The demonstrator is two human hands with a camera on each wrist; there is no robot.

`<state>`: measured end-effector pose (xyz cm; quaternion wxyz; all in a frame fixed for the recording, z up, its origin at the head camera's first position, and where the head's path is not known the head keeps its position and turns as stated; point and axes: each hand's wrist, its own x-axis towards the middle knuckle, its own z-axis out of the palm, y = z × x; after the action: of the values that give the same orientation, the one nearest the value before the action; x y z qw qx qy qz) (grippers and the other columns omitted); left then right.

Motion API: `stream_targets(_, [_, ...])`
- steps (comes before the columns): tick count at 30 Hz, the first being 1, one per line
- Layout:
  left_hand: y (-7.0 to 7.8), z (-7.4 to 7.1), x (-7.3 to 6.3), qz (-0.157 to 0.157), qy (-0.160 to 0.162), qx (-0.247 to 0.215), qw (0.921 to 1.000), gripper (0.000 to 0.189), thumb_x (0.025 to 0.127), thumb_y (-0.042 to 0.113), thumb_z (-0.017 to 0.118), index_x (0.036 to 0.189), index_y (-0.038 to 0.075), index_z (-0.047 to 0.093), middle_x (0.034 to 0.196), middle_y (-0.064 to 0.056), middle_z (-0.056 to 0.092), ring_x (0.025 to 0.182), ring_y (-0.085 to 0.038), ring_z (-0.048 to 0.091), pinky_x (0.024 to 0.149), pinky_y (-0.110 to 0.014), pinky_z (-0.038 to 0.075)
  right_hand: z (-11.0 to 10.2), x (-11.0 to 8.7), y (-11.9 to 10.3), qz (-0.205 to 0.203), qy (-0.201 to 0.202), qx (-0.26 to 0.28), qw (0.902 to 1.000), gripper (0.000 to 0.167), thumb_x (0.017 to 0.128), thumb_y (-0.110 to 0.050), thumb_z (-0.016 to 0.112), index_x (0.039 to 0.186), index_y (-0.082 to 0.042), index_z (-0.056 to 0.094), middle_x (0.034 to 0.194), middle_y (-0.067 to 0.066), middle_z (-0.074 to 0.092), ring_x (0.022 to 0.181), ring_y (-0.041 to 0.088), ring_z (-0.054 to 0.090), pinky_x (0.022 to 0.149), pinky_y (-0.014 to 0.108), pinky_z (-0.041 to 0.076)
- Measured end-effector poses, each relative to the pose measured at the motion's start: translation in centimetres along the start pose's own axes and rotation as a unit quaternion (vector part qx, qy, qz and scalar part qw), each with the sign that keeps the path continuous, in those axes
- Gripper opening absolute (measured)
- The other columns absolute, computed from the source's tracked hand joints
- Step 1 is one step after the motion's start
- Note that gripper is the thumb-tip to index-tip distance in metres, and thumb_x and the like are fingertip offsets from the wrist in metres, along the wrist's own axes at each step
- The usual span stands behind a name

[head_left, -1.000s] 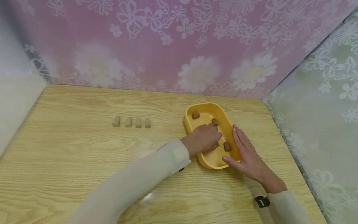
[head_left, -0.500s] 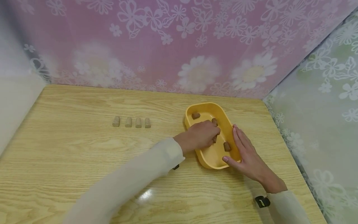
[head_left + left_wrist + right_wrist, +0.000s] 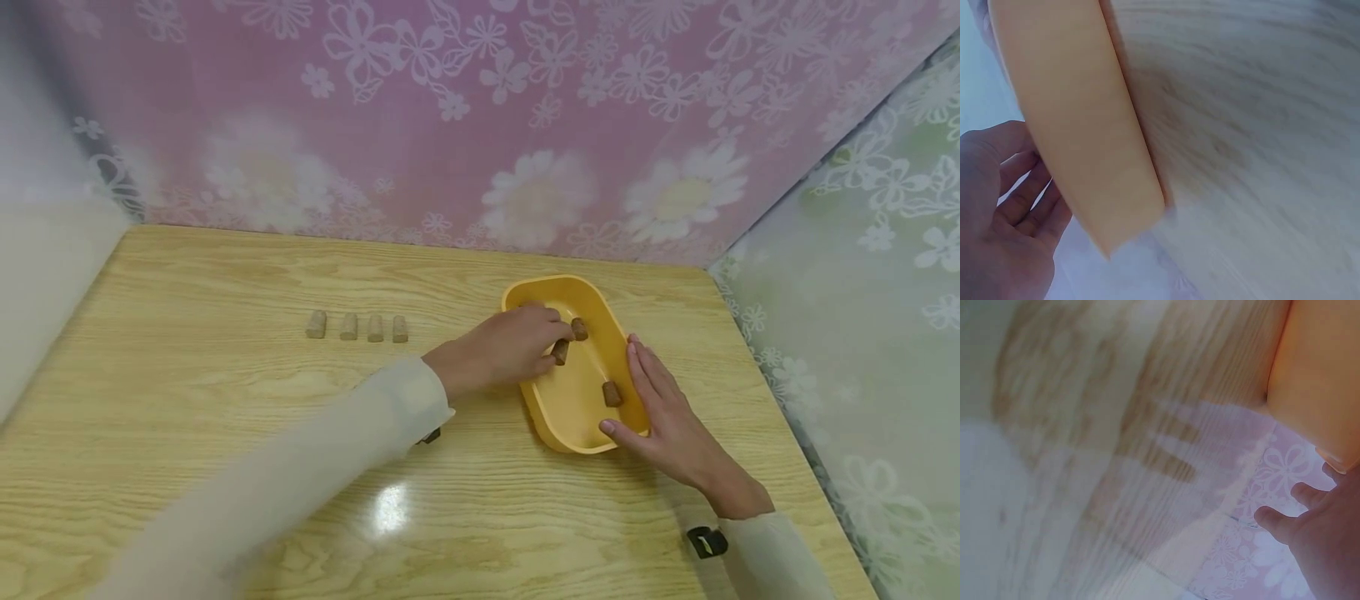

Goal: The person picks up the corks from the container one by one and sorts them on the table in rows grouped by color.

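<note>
A yellow oblong box (image 3: 567, 421) stands on the table right of centre. My left hand (image 3: 517, 340) reaches over its left wall and pinches a dark brown cork (image 3: 560, 352) inside it. In the left wrist view the box wall hides that cork, and the left hand (image 3: 1013, 206) shows beside the wall with its fingers bent. Two more brown corks lie in the box: one near the far right wall (image 3: 579, 328), one near the right hand (image 3: 612, 394). My right hand (image 3: 667, 425) rests straight-fingered along the right wall, thumb at the near rim.
Several pale corks (image 3: 375, 328) stand in a row on the wooden table (image 3: 225, 400), left of the box. A pink floral panel (image 3: 420, 167) rises behind the table, and a pale floral one (image 3: 885, 333) borders its right side.
My left hand has moved left and away from me inside the box, carrying the brown cork. It now covers the spot where a far-left cork lay. The right hand stays put.
</note>
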<state>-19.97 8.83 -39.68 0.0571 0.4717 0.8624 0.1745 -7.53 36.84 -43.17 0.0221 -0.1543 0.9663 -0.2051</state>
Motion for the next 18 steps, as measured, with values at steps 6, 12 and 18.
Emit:
stream_targets(6, [-1.1,-1.3,-1.7,-0.001,0.012,-0.012,0.9999,0.017,0.11,0.023,0.067,0.126,0.02,0.072,0.125,0.004,0.069,0.118,-0.015,0.062,0.093,-0.028,0.054,0.0,-0.1,0.1,0.005,-0.003,-0.001,1.0,0.111,0.1,-0.042,0.077,0.176,-0.012,0.001,0.186,0.009,0.0,0.17,0.044,0.006,0.14,0.053,0.003])
stream_targets(12, [-2.2,-2.4,-3.7,-0.005,0.025,-0.018,0.9995,0.024,0.11,0.018,0.066,0.133,0.016,0.071,0.135,0.002,0.07,0.132,-0.02,0.062,0.114,-0.035,0.053,0.0,0.0,0.2,-0.001,0.0,-0.001,1.0,0.112,0.1,-0.043,0.077,0.176,-0.013,0.001,0.186,0.008,0.0,0.17,0.042,0.005,0.14,0.049,0.002])
stream_targets(18, [-3.5,-2.9,-6.0,-0.049,0.024,-0.026,0.9982,0.038,0.108,0.021,0.068,0.145,0.015,0.07,0.142,-0.001,0.07,0.14,-0.024,0.06,0.116,-0.04,0.054,0.1,0.0,0.2,-0.003,0.001,-0.001,1.0,0.112,0.1,-0.044,0.077,0.176,-0.013,0.001,0.186,0.009,0.001,0.171,0.039,0.005,0.141,0.048,0.002])
